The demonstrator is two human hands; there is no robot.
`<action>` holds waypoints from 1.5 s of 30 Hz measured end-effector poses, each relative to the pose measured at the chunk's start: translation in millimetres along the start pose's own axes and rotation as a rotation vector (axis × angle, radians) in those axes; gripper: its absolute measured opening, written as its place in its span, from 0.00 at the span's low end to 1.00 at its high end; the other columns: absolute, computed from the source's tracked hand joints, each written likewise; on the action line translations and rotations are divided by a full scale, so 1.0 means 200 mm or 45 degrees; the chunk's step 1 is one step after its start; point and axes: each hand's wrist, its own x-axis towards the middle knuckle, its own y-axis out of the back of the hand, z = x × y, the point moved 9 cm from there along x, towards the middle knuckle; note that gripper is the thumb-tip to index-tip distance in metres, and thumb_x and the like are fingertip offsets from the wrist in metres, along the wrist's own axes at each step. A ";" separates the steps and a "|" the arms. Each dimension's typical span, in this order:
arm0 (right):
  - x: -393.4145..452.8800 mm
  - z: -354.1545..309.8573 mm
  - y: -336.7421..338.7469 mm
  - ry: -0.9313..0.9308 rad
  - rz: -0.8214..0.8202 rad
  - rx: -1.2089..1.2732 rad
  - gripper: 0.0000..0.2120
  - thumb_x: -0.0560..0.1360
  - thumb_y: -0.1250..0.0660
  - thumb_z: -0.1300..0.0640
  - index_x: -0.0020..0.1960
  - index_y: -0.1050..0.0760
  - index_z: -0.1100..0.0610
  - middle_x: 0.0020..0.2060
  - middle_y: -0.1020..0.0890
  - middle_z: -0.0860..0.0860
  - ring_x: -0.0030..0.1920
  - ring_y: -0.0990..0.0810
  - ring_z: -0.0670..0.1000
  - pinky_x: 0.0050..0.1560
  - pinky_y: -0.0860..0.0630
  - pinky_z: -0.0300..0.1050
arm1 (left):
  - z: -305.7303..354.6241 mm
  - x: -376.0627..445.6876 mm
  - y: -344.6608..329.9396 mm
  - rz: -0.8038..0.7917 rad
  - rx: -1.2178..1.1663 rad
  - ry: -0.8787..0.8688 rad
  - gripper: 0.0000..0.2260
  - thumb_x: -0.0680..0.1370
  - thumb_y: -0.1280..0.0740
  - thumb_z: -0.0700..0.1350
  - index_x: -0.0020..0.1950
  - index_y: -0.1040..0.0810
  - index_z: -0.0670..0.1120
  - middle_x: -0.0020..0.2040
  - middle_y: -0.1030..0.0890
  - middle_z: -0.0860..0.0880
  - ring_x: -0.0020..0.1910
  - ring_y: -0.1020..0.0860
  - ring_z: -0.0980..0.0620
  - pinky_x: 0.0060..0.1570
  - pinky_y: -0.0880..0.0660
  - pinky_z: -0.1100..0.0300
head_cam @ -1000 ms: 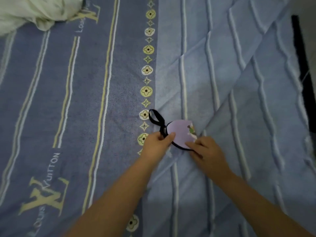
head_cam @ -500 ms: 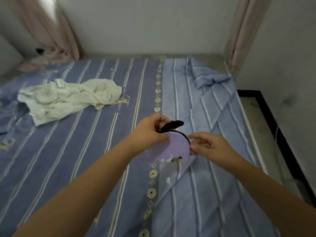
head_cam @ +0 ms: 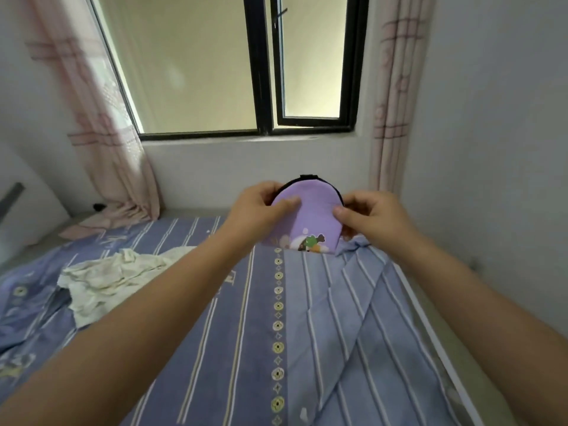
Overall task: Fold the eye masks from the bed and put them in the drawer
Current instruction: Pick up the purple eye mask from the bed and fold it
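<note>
Both forearms reach out over the bed [head_cam: 307,348], whose striped blue cover lies flat with a band of pale medallions running toward its far edge and a diagonal fold toward its right edge. A second ago the eye mask [head_cam: 307,216] lay pressed on this cover under the fingers; now it is lifted clear of the bed and held in the air in front of the wall below the window. This suggests that the fold is made and that the carry to the drawer comes next; no drawer is in view.

The left hand [head_cam: 261,210] pinches the mask's left side, thumb on the near face and the other fingers behind. The right hand [head_cam: 368,213] pinches its right side the same way. Both grips are closed on the cloth.

The mask is soft lilac fabric, doubled into a half-round with the curved edge up, bound in black piping, with a small black strap tab at the top and a cartoon print along the straight lower edge.

Toward the bed's left edge lies a crumpled cream cloth [head_cam: 104,281], thin and creased. Beyond the far edge, pale pink curtains [head_cam: 116,142] hang on both sides of a black-framed window [head_cam: 267,72].
</note>
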 end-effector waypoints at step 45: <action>-0.41 -0.07 -0.31 -0.335 -1.406 -0.216 0.21 0.69 0.47 0.70 0.55 0.23 0.56 0.46 0.15 0.39 0.34 0.18 0.38 0.29 0.31 0.30 | 0.33 -0.26 0.15 0.223 1.207 -1.376 0.05 0.62 0.30 0.30 0.30 0.20 0.38 0.27 0.17 0.43 0.24 0.21 0.47 0.21 0.25 0.64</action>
